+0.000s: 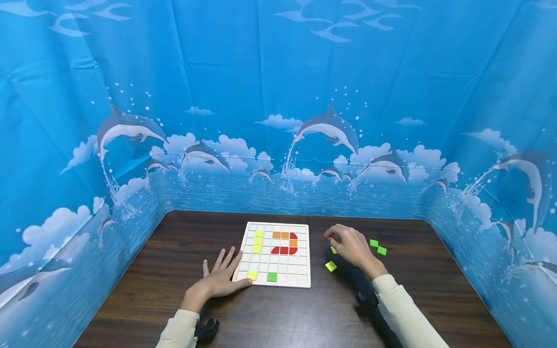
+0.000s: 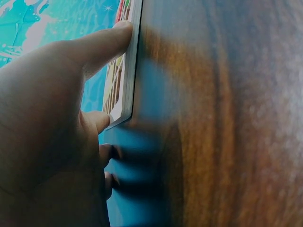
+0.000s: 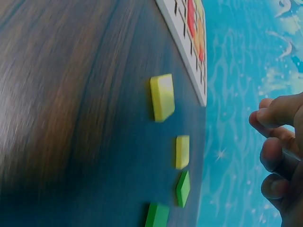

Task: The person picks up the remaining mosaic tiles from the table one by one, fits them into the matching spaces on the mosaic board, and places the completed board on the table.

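A white grid board (image 1: 290,268) lies on the table. My left hand (image 1: 219,280) is spread at its near left corner, thumb along the front edge and fingertips by the left side; the left wrist view shows the thumb (image 2: 106,45) against the rim. Set in the grid are a yellow column (image 1: 257,241), orange tiles (image 1: 280,235), red tiles (image 1: 284,250), a single yellow tile (image 1: 252,275) and a green tile (image 1: 271,276). My right hand (image 1: 351,246) hovers right of the board, fingers loosely bent, with nothing visible between them. Below it lie two yellow tiles (image 3: 163,97).
Two green tiles (image 1: 377,247) lie on the dark wooden table (image 1: 278,319) to the right of my right hand. A blue dolphin-print curtain (image 1: 261,121) surrounds the table's back and sides. Each wrist wears a black device (image 1: 208,329).
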Demonstrator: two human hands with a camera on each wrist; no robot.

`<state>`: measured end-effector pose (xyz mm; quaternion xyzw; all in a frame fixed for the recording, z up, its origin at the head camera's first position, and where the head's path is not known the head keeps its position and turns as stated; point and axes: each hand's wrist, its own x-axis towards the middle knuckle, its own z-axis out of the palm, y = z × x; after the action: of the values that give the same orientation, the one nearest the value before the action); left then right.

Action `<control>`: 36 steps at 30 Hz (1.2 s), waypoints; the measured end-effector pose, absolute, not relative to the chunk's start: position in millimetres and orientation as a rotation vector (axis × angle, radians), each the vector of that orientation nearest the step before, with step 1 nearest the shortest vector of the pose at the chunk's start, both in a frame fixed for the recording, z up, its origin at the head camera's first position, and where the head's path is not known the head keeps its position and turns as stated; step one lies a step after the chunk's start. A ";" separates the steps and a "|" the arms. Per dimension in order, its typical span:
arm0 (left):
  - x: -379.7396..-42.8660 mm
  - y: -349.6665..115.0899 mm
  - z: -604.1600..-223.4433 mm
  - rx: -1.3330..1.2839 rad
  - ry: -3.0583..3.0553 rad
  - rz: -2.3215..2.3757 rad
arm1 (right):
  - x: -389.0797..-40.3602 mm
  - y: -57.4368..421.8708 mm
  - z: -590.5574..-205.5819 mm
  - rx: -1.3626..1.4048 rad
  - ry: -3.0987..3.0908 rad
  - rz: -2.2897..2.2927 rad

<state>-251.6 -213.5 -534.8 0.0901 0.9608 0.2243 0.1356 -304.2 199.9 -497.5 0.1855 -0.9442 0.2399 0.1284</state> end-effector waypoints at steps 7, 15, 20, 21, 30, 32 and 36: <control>-256.0 -217.5 -546.5 0.302 2.809 0.665 | -305.1 218.3 -504.4 0.519 -2.784 0.689; -250.0 -214.2 -532.2 0.293 2.774 0.678 | -308.2 232.3 -520.0 0.539 -2.861 0.665; -249.0 -213.6 -532.6 0.292 2.776 0.692 | -307.5 235.0 -527.2 0.559 -2.932 0.616; -250.0 -214.3 -535.6 0.295 2.780 0.700 | -307.0 235.1 -528.0 0.561 -2.941 0.610; -254.4 -217.4 -542.2 0.308 2.789 0.708 | -304.6 230.4 -533.0 0.557 -2.892 0.527; -254.6 -217.7 -543.2 0.313 2.796 0.706 | -304.0 229.7 -533.9 0.560 -2.887 0.506; -256.3 -218.6 -547.8 0.314 2.803 0.683 | -303.4 228.8 -534.9 0.558 -2.890 0.469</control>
<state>-256.3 -218.6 -547.8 0.1074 0.9590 0.2337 0.1193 -303.4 228.8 -534.9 0.1865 -0.9665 0.1568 0.0807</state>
